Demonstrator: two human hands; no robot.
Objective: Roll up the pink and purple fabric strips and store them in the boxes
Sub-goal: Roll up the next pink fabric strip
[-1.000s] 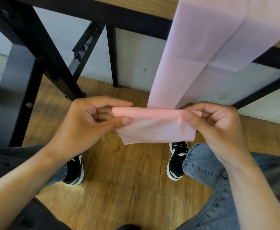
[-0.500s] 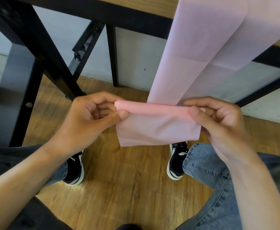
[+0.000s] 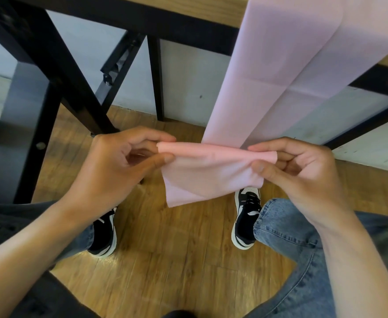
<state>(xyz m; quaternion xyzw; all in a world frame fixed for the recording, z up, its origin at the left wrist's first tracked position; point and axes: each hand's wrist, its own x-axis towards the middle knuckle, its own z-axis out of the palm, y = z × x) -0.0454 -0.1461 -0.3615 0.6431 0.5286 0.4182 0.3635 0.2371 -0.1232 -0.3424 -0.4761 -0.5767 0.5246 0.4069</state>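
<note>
Rolling is just begun: the pink strip hangs from the table edge, its lower end pinched by the left hand and right hand. Even turns by both hands are called for next.

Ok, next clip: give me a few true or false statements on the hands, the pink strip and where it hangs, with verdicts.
1. Both hands pinch the pale pink fabric strip at its rolled edge. True: the left hand holds one end, the right hand the other.
2. The strip lies flat on the wooden plank floor. False: it hangs from the wood-topped black-framed table down to the hands.
3. A storage box stands between the feet. False: no box is in view.
4. The person wears black and white sneakers. True.
5. The strip is fully rolled up. False: only the start is rolled.
</note>
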